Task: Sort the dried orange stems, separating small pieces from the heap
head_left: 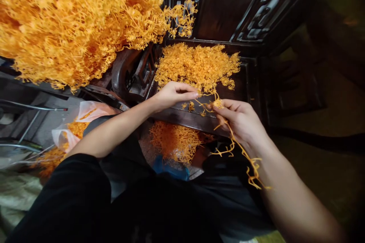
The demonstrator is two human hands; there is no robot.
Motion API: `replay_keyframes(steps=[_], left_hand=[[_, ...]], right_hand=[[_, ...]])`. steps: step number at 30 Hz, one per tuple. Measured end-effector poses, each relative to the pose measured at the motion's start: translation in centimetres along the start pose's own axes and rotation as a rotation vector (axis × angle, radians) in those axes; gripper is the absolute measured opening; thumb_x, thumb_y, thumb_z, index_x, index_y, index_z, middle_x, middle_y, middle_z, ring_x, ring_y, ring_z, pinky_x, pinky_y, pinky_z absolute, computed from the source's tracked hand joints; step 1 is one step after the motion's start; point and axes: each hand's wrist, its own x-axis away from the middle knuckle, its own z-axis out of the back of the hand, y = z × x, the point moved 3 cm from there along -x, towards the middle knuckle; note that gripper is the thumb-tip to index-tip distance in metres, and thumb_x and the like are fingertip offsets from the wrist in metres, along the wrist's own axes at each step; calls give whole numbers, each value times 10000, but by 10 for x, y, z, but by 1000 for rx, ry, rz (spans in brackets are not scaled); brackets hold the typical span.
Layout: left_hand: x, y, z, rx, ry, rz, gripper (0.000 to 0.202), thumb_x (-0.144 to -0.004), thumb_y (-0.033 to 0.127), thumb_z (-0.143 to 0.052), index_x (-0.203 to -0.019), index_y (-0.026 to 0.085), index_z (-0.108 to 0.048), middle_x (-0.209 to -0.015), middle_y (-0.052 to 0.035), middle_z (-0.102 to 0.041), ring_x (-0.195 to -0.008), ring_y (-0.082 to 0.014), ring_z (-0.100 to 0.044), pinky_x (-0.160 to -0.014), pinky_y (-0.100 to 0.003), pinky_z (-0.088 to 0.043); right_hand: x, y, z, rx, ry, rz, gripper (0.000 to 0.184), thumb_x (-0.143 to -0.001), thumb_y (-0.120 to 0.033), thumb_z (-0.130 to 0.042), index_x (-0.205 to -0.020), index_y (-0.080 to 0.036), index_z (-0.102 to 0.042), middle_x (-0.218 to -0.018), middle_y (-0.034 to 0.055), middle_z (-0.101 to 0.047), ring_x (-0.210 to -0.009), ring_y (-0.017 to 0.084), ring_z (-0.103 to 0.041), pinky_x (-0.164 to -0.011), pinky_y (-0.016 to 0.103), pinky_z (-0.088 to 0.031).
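Observation:
My left hand (173, 94) is closed in a pinch at the near edge of a pile of small orange plastic pieces (196, 66) lying on a dark wooden chair seat (242, 79). My right hand (242, 121) is closed round a long orange plastic strand (245, 155) that trails down past my wrist. Its fingertips pinch a small orange piece (218, 103) at the strand's top end. The two hands are a few centimetres apart above the seat's front edge.
A huge heap of tangled orange plastic strands (76, 19) fills the upper left. Below the seat lies another clump of orange pieces (173, 140). A pinkish plastic bag (85, 117) with orange pieces sits at the left. Carved dark wooden furniture (256, 11) stands behind.

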Motion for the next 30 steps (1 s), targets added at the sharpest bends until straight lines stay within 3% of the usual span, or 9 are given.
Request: replay_keyframes(steps=[3, 8, 11, 15, 18, 22, 24, 26, 30], left_hand=[[-3, -1, 9, -261, 109, -30, 203, -874, 365, -741, -922, 182, -814, -999, -83, -815, -952, -205, -740, -942, -374, -539], [-4, -4, 50, -935, 372, 10, 186, -910, 218, -646, -823, 161, -800, -928, -101, -805, -977, -261, -729, -1023, -466, -466], [1, 1, 46, -836, 314, -8, 166, -911, 275, -683, -896, 174, -813, -933, -82, -809, -916, -227, -733, -913, -388, -510], [15, 12, 5, -548, 73, -114, 287, -885, 334, -756, -1129, 185, -781, -813, -25, -784, -704, -140, -678, -706, -275, -508], [26, 18, -20, -620, -5, -295, 390, -928, 337, -724, -1304, 234, -708, -850, -13, -771, -730, -129, -674, -709, -254, -491], [30, 14, -25, -739, -42, -468, 211, -1003, 296, -594, -1132, 265, -758, -871, -17, -749, -794, -137, -678, -715, -259, -479], [24, 13, -15, -680, 27, -474, 180, -987, 278, -596, -925, 216, -753, -845, -27, -745, -789, -139, -676, -725, -270, -489], [15, 10, 5, -585, 197, -358, 190, -946, 293, -650, -798, 183, -694, -796, -31, -736, -748, -140, -663, -708, -279, -494], [1, -4, 54, -395, 533, 10, 128, -921, 282, -672, -866, 179, -620, -756, -19, -712, -620, -123, -622, -619, -274, -472]], right_hand=[[1, 0, -3, 27, -8, 12, 459, -585, -500, -956, -641, -162, -651, -435, -21, -495, -339, 45, -354, -345, 196, -200], [6, -8, 13, 48, 65, 61, 401, -587, -465, -942, -726, -184, -692, -426, -37, -475, -337, 63, -315, -344, 220, -151], [4, -6, 19, 125, 101, 114, 376, -670, -469, -894, -653, -184, -650, -448, -22, -493, -358, 67, -324, -364, 235, -170], [-3, 4, 10, 363, 91, 218, 365, -856, -453, -739, -642, -172, -641, -510, 6, -564, -400, 73, -364, -409, 239, -225], [-4, 9, -2, 523, 58, 256, 324, -913, -395, -647, -681, -170, -657, -529, 11, -590, -423, 89, -416, -438, 238, -282], [-1, 8, -14, 594, 2, 265, 344, -935, -432, -618, -729, -163, -684, -540, 13, -594, -457, 106, -452, -468, 245, -318], [0, 6, -12, 592, 11, 261, 344, -926, -454, -639, -757, -162, -703, -546, 7, -579, -464, 105, -437, -465, 247, -305], [1, 2, -4, 595, 68, 265, 323, -904, -451, -677, -767, -162, -719, -546, 4, -562, -467, 103, -421, -454, 248, -282], [0, -3, 18, 497, 157, 207, 319, -847, -489, -767, -806, -174, -737, -511, -3, -547, -422, 102, -396, -414, 252, -248]])
